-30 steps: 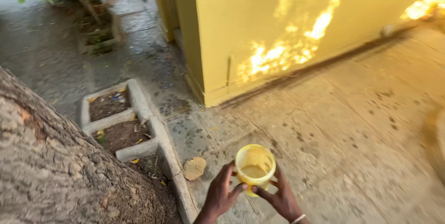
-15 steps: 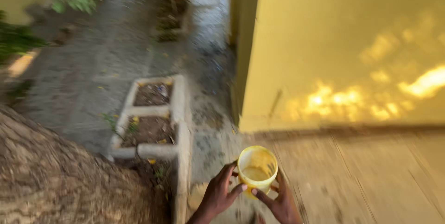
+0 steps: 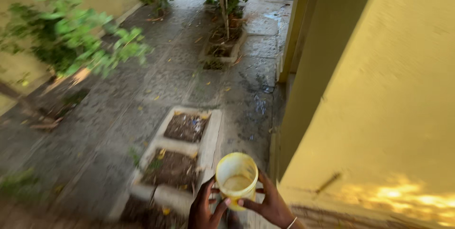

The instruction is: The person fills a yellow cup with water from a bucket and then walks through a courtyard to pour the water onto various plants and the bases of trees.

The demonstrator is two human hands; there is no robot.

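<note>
Nearest to me, both hands carry a small round yellow plastic tub point(image 3: 236, 178), open-topped, held upright at the bottom centre of the view. My left hand point(image 3: 203, 208) wraps its left side, fingers curled onto the wall, thumb near the rim. My right hand point(image 3: 269, 204) closes on the right side from below, with a thin pale bangle point(image 3: 291, 223) at the wrist. Both grips are closed firm on the tub, neither pinching the rim.

Step in hand, as I judge it: carrying the tub level along the path. The next move calls for a steady, level hold so nothing slops out.

The tub looks worn and smeared, with a pale cloudy layer low inside; liquid or residue, I can't tell. No lid.

Just beyond, on the ground, a grey concrete planter box point(image 3: 214, 132) with soil compartments. To the right, a yellow painted wall point(image 3: 379, 105) with sun patches low down. Further off, a wet grey stone path point(image 3: 161, 63), a blurred green bush point(image 3: 80, 39) on the left, and a thin-stemmed sapling point(image 3: 222, 1) in a second planter far ahead.
</note>
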